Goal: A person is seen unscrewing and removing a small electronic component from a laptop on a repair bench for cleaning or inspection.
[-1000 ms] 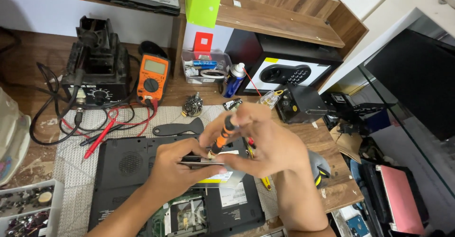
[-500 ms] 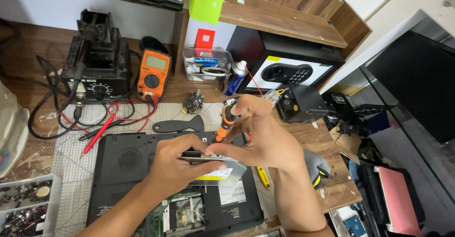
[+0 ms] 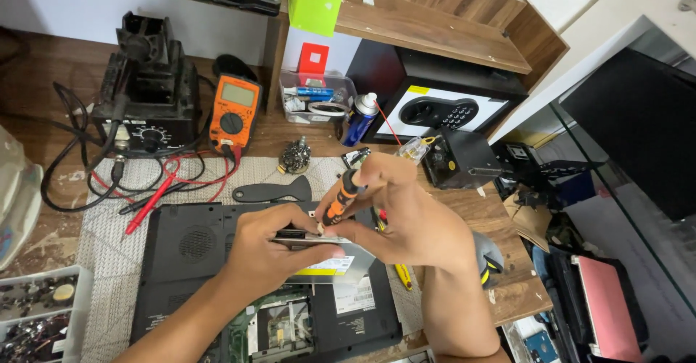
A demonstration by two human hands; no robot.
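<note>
Now closer in: left hand (image 3: 264, 250) pinching flat silver optical drive (image 3: 326, 258) over black laptop base (image 3: 188, 254), mid-desk; right hand (image 3: 406, 221) clamped on orange-black screwdriver (image 3: 342, 198), tip lowered to drive's edge since earlier.

Viewpoint: one head-worn camera is looking steeply down from above the person's own forearms.
Facing: it is pointing forward across the bench (image 3: 43, 240) toward the back wall and the wooden shelf (image 3: 435, 26).
Nearness: it is sitting close, the left hand (image 3: 272, 247) and right hand (image 3: 406, 221) filling the lower centre.
Framing: the forearms are entering from the bottom edge.
Shared ground: only this single view is covering the scene.
</note>
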